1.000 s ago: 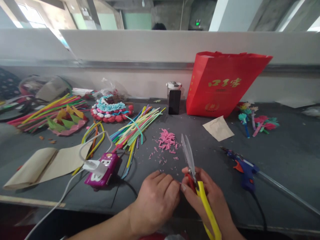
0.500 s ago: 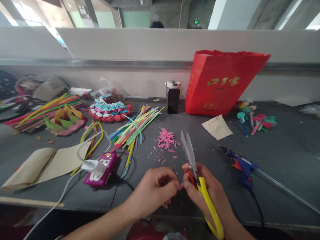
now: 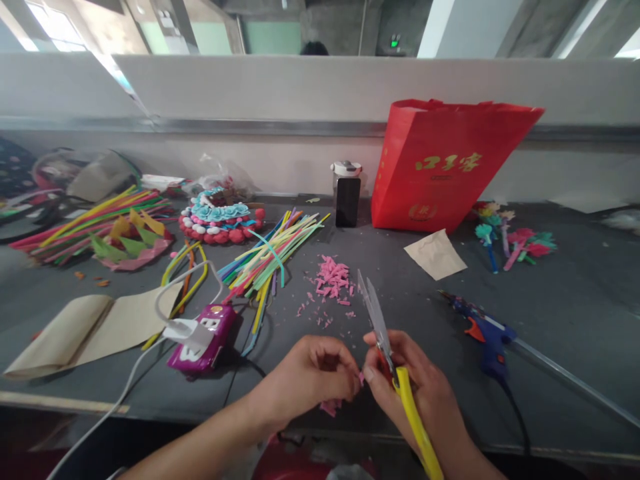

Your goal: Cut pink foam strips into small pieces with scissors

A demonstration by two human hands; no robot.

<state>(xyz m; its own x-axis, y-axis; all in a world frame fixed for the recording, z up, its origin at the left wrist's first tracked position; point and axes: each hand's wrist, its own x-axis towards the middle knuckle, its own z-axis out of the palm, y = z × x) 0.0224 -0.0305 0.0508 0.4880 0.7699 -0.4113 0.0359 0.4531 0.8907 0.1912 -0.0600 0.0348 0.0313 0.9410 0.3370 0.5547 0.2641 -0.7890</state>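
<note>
Work status — the right hand [image 3: 420,393] is closed around the yellow handles of the scissors [image 3: 387,347], blades nearly together and pointing away from the person. The left hand [image 3: 313,373] pinches a small pink piece [image 3: 361,378] between its fingertips, held right against the right hand's thumb at the base of the blades. Both grips are clamped: one on the tool, one on the workpiece.

Done so far, judging by the counter [image 3: 575,313]: a heap of pink clippings [image 3: 334,279] lies just beyond the scissor tips, with loose crumbs scattered between the heap and the hands. More pink bits [image 3: 331,407] sit directly under the left hand. Cutting appears well advanced; the piece in hand looks small, so little of it is left to trim.

Unused stock — a spread of coloured strips [image 3: 273,257] lies beyond and to the left of the left hand. A glue gun [image 3: 483,330] rests to the right of the right hand, untouched.

Containers: a red bag [image 3: 445,167] stands upright well beyond the right hand; its contents cannot be seen. A small lidded bottle [image 3: 347,190] stands just left of it, contents unclear.
</note>
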